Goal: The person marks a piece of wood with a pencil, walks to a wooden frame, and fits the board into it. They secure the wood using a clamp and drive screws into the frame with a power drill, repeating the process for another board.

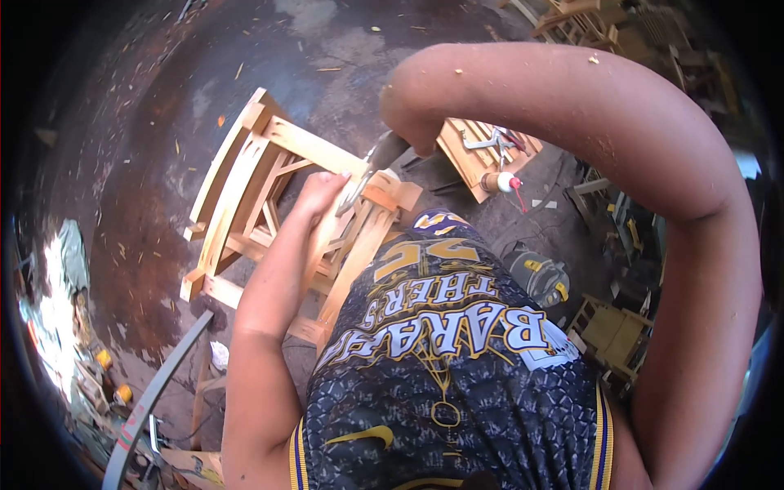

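Observation:
A light wooden chair frame (224, 204) with a curved back and slats lies tilted in front of my body. My left hand (321, 194) is closed on one of its rails, thumb along the wood. My right hand (406, 114), at the end of the raised, bent arm, is closed around the dark end of a metal clamp-like tool (377, 157). The tool's shiny lower part reaches down to the rail beside my left fingertips. Close by, a wooden joint block (390, 193) sits near my lap. The right fingers are partly hidden behind the wrist.
Right of the frame, a small wooden stool (467, 167) carries a metal clamp (488, 140) and a glue bottle (500, 182) with a red tip. A black-and-yellow machine (539, 276) stands on the dark floor. More wooden chairs (580, 23) stack at upper right. A grey strip (155, 392) slants at lower left.

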`<state>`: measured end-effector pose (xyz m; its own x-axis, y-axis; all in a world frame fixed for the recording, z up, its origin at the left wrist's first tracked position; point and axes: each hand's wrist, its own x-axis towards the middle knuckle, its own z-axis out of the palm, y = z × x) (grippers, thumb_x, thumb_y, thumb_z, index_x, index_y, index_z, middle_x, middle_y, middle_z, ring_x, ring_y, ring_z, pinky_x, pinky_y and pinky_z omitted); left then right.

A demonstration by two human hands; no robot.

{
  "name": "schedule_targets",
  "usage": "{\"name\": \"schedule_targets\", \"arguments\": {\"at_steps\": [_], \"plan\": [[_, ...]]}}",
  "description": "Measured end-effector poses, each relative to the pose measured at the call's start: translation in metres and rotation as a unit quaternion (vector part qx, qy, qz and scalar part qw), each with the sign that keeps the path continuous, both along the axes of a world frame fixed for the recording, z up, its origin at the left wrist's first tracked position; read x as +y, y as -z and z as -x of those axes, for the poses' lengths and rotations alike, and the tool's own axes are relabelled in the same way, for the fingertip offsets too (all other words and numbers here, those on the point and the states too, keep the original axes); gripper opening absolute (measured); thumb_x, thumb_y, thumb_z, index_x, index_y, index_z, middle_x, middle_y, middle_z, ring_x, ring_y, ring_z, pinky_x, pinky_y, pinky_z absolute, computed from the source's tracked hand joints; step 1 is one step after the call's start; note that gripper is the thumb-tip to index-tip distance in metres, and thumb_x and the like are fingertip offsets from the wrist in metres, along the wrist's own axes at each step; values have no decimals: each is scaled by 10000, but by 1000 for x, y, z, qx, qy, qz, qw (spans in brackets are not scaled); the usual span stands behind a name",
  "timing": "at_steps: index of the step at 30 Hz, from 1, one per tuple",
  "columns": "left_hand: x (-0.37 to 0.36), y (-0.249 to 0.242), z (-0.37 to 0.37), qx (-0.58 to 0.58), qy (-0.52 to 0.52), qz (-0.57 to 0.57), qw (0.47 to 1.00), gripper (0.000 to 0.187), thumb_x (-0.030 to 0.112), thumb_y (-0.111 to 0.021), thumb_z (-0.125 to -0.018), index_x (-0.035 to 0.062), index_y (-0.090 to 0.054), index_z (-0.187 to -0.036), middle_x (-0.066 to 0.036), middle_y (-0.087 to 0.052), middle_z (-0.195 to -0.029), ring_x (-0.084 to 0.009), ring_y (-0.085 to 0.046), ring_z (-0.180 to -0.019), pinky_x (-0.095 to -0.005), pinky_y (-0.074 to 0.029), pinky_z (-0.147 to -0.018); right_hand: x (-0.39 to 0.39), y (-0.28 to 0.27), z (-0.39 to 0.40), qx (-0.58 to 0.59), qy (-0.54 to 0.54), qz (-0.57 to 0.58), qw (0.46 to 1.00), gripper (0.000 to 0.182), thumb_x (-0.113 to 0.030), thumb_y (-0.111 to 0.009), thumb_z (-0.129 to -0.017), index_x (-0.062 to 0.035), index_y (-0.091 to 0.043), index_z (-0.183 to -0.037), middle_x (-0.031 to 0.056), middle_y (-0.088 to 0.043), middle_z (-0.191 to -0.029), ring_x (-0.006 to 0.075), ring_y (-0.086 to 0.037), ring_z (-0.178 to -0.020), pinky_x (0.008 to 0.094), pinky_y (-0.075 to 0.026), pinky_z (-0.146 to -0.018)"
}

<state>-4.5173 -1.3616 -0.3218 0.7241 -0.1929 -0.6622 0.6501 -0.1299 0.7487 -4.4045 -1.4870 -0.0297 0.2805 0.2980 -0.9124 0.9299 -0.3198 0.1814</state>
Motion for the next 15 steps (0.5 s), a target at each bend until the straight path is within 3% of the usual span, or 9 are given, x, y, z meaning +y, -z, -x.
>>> {"name": "schedule_targets", "arguments": {"at_steps": [3,7,10,11,12,15], "plan": [[0,1,1,47,-55,104,992,333,287,-612,-940,-14,-665,-809,-67,-641,-677,-133,-558,-511,-298,-449,-470,-9,-10,-6,-8,33,-34,999,392,-329,-721,-746,-56,-732,-1026,173,-699,-990,332,-655,-946,426,-503,-826],[2,3,0,29,-14,65,997,315,268,-597,-945,-9,-656,-808,-75,-642,-682,-136,-568,-520,-294,-460,-474,-26,-30,-12,-12,120,-59,991,420,-395,-731,-753,-47,-738,-988,181,-697,-994,325,-652,-967,420,-500,-832],[18,20,-6,23,-21,45,999,294,252,-597,-940,-5,-657,-809,-77,-639,-687,-141,-575,-527,-290,-468,-478,-32,-23,-26,-34,197,-99,975,535,-476,-730,-757,-36,-702,-1059,186,-686,-1025,320,-647,-989,413,-497,-854],[21,32,-4,18,-29,72,997,275,239,-600,-933,2,-659,-808,-76,-638,-696,-136,-581,-552,-297,-474,-494,-45,-20,-29,-24,213,-169,962,598,-511,-726,-757,-31,-668,-1110,189,-678,-1045,320,-645,-998,409,-498,-859],[26,30,-4,32,0,63,997,236,255,-574,-949,59,-640,-835,-4,-596,-727,-90,-544,-644,-283,-463,-592,-57,-18,-32,-13,228,-238,944,663,-545,-721,-758,-27,-635,-1161,192,-670,-1065,320,-643,-1006,405,-499,-865],[36,59,-1,2,-34,25,999,241,255,-597,-937,40,-665,-852,-16,-635,-757,-92,-559,-666,-281,-462,-625,-84,-1,-32,60,309,-390,865,735,-545,-730,-763,-24,-561,-1252,210,-654,-1079,324,-640,-1025,400,-500,-880]]}}
